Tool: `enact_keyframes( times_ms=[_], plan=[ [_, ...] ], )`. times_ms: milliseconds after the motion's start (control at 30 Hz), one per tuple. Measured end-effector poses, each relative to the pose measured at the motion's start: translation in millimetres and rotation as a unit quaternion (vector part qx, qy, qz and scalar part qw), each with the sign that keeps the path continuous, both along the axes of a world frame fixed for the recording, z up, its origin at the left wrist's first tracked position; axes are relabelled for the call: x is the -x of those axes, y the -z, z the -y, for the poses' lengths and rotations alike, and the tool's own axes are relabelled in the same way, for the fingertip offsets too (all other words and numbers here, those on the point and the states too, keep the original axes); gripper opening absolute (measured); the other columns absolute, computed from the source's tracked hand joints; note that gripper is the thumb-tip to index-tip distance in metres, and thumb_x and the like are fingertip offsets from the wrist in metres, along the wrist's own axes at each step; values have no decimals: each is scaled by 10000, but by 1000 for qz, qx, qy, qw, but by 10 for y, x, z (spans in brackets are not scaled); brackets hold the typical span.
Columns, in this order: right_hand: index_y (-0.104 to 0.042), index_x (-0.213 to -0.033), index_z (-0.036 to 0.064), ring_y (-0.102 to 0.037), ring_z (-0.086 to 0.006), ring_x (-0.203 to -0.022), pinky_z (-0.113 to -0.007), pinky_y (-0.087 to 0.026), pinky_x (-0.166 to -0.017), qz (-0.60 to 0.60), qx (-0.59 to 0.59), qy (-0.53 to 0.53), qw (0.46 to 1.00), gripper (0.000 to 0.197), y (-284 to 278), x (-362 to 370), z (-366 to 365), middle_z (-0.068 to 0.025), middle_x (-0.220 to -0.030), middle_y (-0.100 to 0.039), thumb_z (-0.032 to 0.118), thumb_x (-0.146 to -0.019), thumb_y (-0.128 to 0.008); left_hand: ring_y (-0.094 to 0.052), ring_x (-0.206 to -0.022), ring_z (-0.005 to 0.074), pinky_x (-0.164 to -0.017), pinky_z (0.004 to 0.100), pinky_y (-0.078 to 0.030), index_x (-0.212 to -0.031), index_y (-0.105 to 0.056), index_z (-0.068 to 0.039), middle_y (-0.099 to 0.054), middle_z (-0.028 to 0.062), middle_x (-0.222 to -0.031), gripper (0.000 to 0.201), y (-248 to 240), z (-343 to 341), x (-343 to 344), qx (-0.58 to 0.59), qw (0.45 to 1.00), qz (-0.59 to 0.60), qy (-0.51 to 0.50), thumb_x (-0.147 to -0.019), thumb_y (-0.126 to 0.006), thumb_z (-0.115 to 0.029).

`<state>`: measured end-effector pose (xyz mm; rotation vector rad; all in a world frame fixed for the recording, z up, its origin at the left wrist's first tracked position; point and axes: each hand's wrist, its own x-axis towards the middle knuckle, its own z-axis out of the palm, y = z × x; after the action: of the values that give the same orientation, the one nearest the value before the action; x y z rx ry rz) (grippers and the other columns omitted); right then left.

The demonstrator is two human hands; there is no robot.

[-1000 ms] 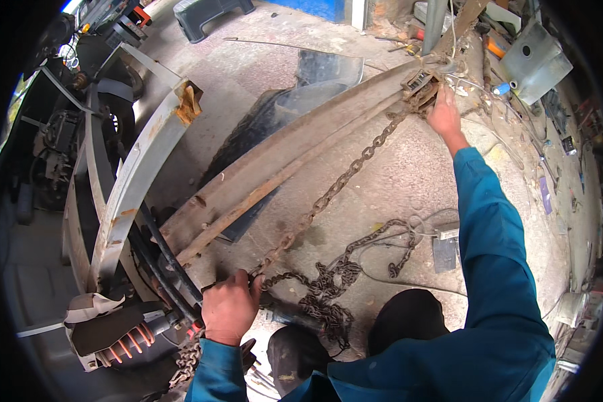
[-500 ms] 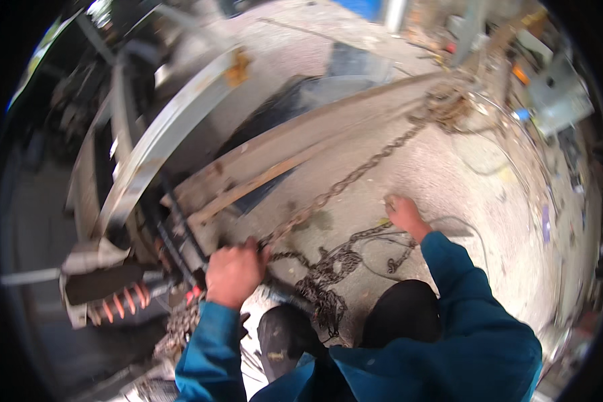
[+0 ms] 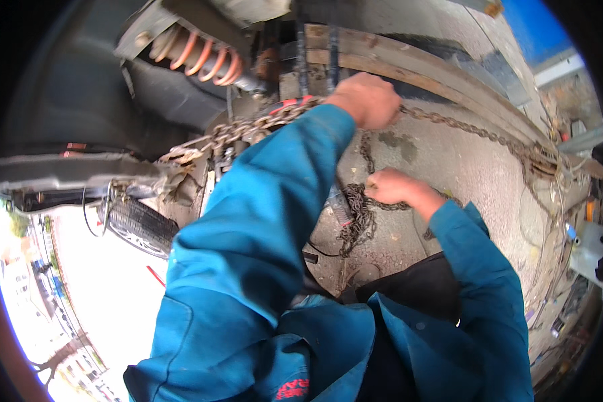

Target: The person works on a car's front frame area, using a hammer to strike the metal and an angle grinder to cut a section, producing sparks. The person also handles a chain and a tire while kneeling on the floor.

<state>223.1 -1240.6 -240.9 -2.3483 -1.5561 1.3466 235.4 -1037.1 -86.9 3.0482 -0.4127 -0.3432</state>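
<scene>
A rusty chain (image 3: 449, 122) runs taut from the right into my left hand (image 3: 370, 100), whose fingers are closed around it. More chain links (image 3: 264, 122) stretch on the left side of that hand, beside the coil spring. One length hangs below it to a heap of chain (image 3: 357, 231) on the ground. My right hand (image 3: 394, 187) is closed at the top of this heap, fingers curled on the chain; the exact links in them are hidden. A clear, bottle-like thing (image 3: 340, 205) lies against the heap.
An orange coil spring (image 3: 197, 57) and dark vehicle underbody hang at upper left. A wheel (image 3: 141, 224) lies beyond my left sleeve. Long timber beams (image 3: 409, 63) cross the back. At right the chain reaches a rusty bundle (image 3: 541, 161); a pale container (image 3: 591, 241) stands beyond.
My view has swung left toward the vehicle. My left arm now reaches farther forward, its hand still on the chain. My right hand has moved from beside the chain onto the heap.
</scene>
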Motion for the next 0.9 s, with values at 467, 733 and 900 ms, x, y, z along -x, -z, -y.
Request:
enact_keyframes(
  times_ms=[467,733,900],
  plan=[
    [-610,-1394,-32,-601,-407,-1378,-509,-465,-1195,187,-293,133,928,508,2411,1445,-460,-256,-1451,-645,251,-981,-693,-648,-893,316,-895,468,-562,-944,-641,-37,-620,117,-892,204,305,342,2709,295,870,368,-142,-906,-748,-206],
    [-546,-1447,-60,-677,-491,-1240,-526,-549,-1075,113,-2,297,948,789,1370,1843,-915,-312,-1318,-703,239,-757,-786,-775,-884,392,-765,505,-613,-945,-770,-58,-780,199,-966,233,698,359,3832,308,894,-69,-319,-961,-685,-274],
    [-628,-1292,-33,-721,-483,-1121,-517,-570,-994,30,-22,198,979,688,752,2559,-1151,-293,-1173,-748,232,-693,-837,-801,-976,327,-860,442,-626,-966,-859,-96,-827,144,-1037,246,851,355,4029,278,923,-177,-199,-876,-734,-287]
  ],
)
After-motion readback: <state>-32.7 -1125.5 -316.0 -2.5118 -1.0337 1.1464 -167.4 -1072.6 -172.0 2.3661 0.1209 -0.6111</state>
